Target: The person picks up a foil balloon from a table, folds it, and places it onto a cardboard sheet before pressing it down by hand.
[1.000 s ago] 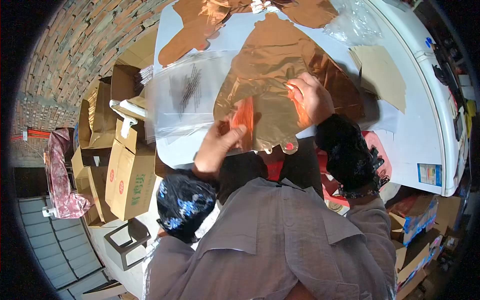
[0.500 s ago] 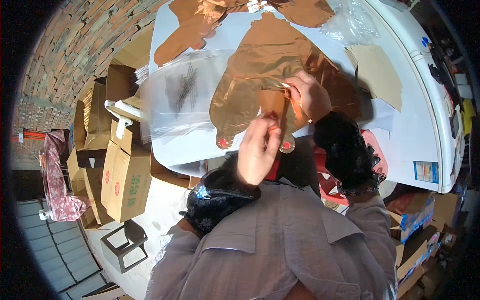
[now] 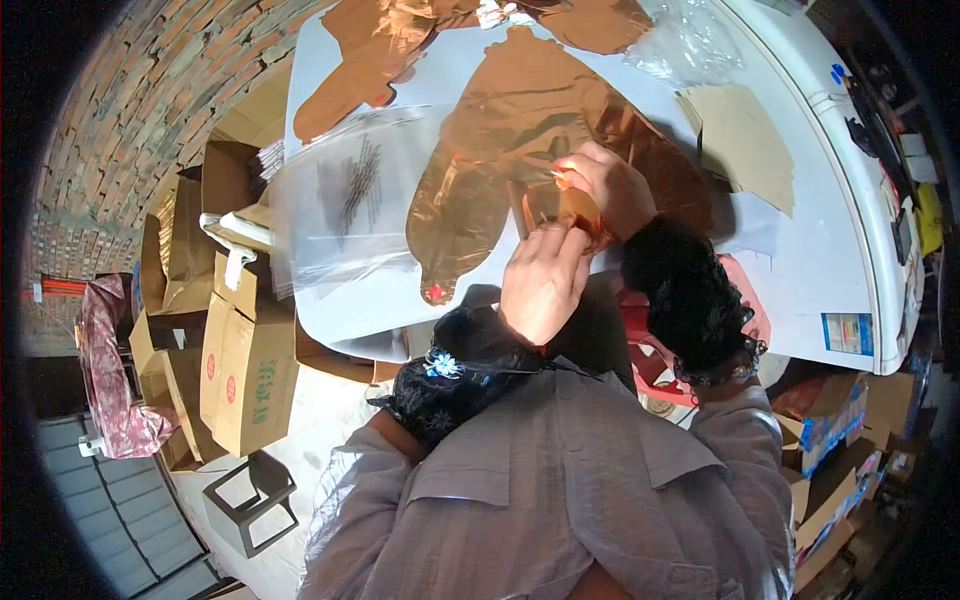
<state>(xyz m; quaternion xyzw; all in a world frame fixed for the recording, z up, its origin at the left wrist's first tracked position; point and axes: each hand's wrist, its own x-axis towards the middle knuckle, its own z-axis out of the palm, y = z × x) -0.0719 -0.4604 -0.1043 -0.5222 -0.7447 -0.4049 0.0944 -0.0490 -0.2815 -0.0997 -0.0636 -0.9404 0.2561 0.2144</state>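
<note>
A flat copper-coloured foil balloon (image 3: 470, 175) lies across the white table, a rounded limb with a red dot pointing towards me. My left hand (image 3: 545, 283) is closed on a gathered lower part of the foil, knuckles upward. Just above it, my right hand (image 3: 612, 190) pinches the same balloon near its middle. A small white tip shows between the right thumb and fingers; what it belongs to I cannot make out. The fingers hide the foil between the two hands. Black fluffy sleeve covers sit on both forearms.
Clear plastic bags (image 3: 355, 195) lie left on the white table (image 3: 350, 320). More copper foil balloons (image 3: 355, 90) are at the far edge. Brown card sheets (image 3: 745, 140) and crumpled clear plastic (image 3: 690, 45) lie right. Cardboard boxes (image 3: 245, 370) and a dark stool (image 3: 250, 500) stand left.
My left hand has moved slightly right and up and turned knuckles upward, folding the balloon's lower limb towards my right hand. That limb's red-dotted end is now out of sight. The view has shifted slightly.
</note>
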